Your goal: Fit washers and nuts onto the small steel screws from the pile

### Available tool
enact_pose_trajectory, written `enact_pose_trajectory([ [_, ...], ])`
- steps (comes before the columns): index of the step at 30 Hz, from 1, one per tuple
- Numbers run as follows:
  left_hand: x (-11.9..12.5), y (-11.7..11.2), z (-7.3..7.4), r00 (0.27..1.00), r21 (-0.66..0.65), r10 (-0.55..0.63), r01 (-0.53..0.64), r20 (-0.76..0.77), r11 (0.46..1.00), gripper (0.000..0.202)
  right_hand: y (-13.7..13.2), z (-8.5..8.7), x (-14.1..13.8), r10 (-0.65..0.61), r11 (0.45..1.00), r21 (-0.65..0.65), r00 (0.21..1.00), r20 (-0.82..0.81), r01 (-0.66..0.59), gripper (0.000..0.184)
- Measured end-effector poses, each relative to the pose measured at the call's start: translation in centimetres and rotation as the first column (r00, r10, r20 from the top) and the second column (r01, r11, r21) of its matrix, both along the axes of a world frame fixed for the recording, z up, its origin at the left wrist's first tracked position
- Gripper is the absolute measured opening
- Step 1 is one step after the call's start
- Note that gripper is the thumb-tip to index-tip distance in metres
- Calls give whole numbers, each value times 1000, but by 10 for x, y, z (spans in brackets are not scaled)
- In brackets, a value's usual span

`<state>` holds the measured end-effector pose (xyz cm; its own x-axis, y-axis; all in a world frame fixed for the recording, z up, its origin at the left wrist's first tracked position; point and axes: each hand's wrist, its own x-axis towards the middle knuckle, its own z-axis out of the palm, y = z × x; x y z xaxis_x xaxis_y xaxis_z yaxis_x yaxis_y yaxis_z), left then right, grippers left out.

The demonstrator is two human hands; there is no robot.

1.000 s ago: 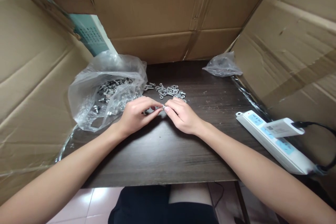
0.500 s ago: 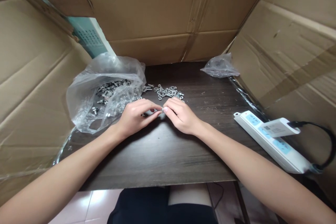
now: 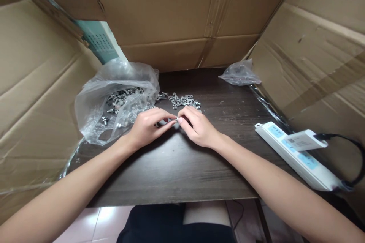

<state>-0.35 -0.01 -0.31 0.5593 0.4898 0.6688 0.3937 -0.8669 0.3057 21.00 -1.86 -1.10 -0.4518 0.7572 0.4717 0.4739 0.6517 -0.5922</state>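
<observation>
My left hand (image 3: 148,127) and my right hand (image 3: 198,127) meet fingertip to fingertip over the dark wooden table (image 3: 176,167), both pinched on one small metal screw (image 3: 176,120). Whether a nut or washer sits on it is too small to tell. A loose pile of small screws, nuts and washers (image 3: 182,100) lies just beyond my fingers. To the left of my left hand, an open clear plastic bag (image 3: 114,98) holds more metal screws.
Cardboard walls (image 3: 176,11) enclose the table at the back and both sides. A smaller crumpled plastic bag (image 3: 239,74) lies at the back right. A white power strip (image 3: 296,155) with a white adapter plugged in rests at the right edge.
Both hands stay together in the same spot; only the fingertips shift slightly on the small metal part.
</observation>
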Motion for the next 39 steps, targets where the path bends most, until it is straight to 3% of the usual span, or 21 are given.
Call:
enact_pose_trajectory([
  [5,0,-1,1,1000,-5,-5,5,-12,1000,13,1,1,1,13,1000,17,999,30,-14,28],
  [12,1,-1,1,1000,-5,-6,6,-9,1000,14,0,3,2,0,998,57,999,-41,3,8],
  [22,0,0,2,1000,13,3,-3,-6,1000,11,0,2,1,-21,1000,24,999,36,20,23],
  [29,-1,0,1,1000,5,4,-4,2,1000,12,-1,3,2,-10,999,42,1000,1,10,8],
  [37,-1,1,1,1000,-2,-6,6,2,1000,11,1,1,2,2,999,43,999,46,-4,25],
  [39,-2,1,0,1000,-5,0,0,3,1000,12,1,0,2,-11,999,48,999,34,9,21],
])
